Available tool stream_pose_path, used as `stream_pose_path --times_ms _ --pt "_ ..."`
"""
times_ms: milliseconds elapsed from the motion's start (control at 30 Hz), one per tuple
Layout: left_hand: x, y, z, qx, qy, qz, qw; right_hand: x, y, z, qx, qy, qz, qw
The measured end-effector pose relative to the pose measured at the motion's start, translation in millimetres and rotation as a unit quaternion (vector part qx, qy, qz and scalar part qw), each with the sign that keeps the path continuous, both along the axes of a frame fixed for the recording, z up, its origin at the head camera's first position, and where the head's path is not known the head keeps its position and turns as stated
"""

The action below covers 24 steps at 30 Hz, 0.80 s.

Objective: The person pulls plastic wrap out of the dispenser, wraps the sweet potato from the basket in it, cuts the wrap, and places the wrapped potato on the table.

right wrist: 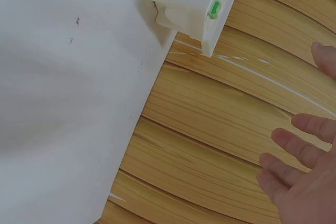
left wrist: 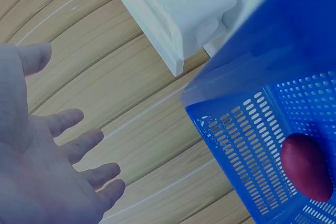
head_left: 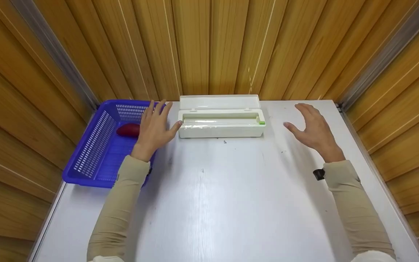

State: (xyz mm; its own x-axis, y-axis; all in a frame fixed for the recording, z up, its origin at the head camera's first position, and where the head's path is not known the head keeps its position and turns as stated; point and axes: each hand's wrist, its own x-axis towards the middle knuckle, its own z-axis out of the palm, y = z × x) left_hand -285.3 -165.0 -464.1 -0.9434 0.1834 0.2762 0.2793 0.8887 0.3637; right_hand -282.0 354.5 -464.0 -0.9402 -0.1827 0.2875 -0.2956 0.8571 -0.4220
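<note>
My left hand [head_left: 154, 127] is raised with fingers spread, in front of the right rim of a blue plastic basket [head_left: 72, 180] in the head view. It holds nothing. Inside the basket lies a dark red oblong thing [left wrist: 306, 167] that looks like a sweet potato; the left hand partly covers it in the head view. A white cling film dispenser [head_left: 221, 131], lid up, stands at the back with a roll [head_left: 216, 120] inside and a green piece [right wrist: 215, 9] at its right end. My right hand [head_left: 315, 131] hovers to the right of the dispenser, fingers extended and nothing in it.
The white table [head_left: 231, 203] carries the basket at its left and the dispenser at its back edge. Wood-patterned walls [head_left: 227, 47] rise behind and at both sides, with grey metal posts [head_left: 55, 47] in the corners.
</note>
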Motion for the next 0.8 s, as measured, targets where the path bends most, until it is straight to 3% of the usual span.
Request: stream_pose_path --times_ms 400,800 --pt "0.6 12.3 -4.9 0.011 0.026 -0.013 0.9995 -1.2 -9.2 -4.6 -0.015 0.015 0.007 1.000" --pt "0.9 22.4 -10.3 0.014 0.026 -0.022 0.9993 -1.2 -18.5 -11.7 -0.022 0.019 0.009 1.000"
